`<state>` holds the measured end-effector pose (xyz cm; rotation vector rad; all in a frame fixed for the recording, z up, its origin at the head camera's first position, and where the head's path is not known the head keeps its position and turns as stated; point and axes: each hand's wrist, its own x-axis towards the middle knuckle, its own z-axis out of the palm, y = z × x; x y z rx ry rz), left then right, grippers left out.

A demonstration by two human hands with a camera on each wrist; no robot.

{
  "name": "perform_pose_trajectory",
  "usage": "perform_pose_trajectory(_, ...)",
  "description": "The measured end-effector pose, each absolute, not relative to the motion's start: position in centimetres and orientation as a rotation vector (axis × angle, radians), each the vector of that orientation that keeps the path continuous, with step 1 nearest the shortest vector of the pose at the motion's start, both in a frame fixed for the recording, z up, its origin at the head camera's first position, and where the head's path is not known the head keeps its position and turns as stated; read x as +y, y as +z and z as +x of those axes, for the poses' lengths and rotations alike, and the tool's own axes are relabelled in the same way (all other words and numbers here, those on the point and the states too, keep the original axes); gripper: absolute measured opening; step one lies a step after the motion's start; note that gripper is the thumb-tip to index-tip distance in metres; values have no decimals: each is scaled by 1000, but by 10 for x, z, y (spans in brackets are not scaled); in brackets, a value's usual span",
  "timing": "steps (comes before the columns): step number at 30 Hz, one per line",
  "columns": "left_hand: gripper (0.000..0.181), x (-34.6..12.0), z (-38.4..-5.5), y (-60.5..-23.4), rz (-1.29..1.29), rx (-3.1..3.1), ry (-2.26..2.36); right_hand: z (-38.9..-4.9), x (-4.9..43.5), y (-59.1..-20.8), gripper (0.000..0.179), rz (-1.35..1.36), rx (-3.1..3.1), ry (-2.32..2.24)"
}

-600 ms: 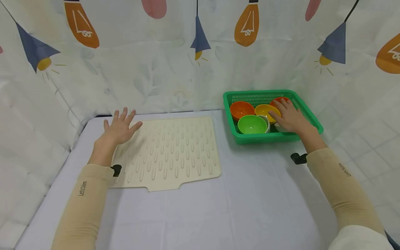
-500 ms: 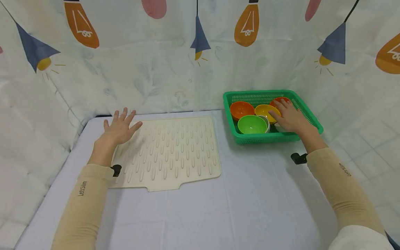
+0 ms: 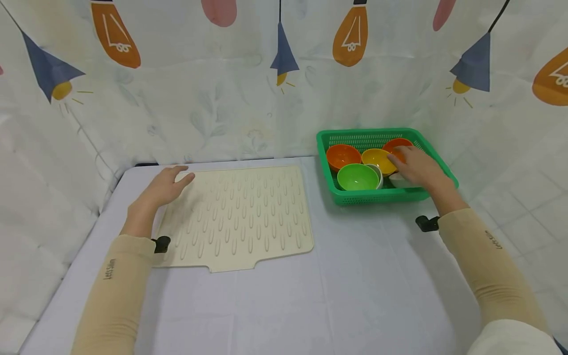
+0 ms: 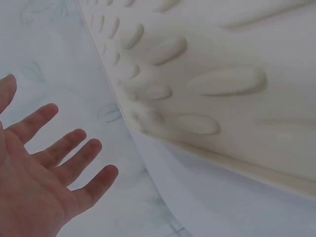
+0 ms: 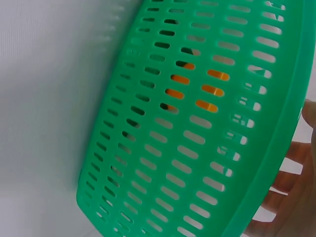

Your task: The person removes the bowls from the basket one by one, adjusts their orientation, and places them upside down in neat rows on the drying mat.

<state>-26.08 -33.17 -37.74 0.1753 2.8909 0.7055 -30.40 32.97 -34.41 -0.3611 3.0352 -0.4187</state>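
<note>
My left hand (image 3: 160,188) hovers over the left side of a cream draining mat (image 3: 248,212) with raised oval bumps. Its fingers are spread and loosely bent, holding nothing, as the left wrist view also shows. My right hand (image 3: 419,166) reaches over the right part of a green plastic basket (image 3: 377,198), fingers relaxed and pointing down by the back-right orange bowl (image 3: 394,144). Beside its thumb is a yellow bowl (image 3: 376,159); a white bowl (image 3: 400,181) sits partly hidden below the palm. In the right wrist view, the basket's slotted side (image 5: 197,123) covers most of the bowls.
On the basket's left side are another orange bowl (image 3: 343,156) and a light green bowl (image 3: 357,177), with a second white bowl mostly hidden behind the green one. A white cloth covers the table (image 3: 284,310). A patterned curtain (image 3: 213,74) hangs behind it.
The left hand's fingers have gone from spread flat to bent, and the hand has shifted slightly left. The right hand's fingers have tipped downward, and the hand has moved slightly right.
</note>
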Motion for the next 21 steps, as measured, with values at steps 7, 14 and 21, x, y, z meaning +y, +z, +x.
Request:
perform_pose_trajectory(7,82,-350,-254,-384,-30,2818,866,-304,337,-342,85,-322,3034,-461)
perform_pose_trajectory(14,91,-364,-244,-385,-256,2654,1124,-304,343,-339,80,-298,3024,-491)
perform_pose_trajectory(21,89,-376,-241,-397,-343,2514,1290,-306,348,-338,84,-218,3004,-478)
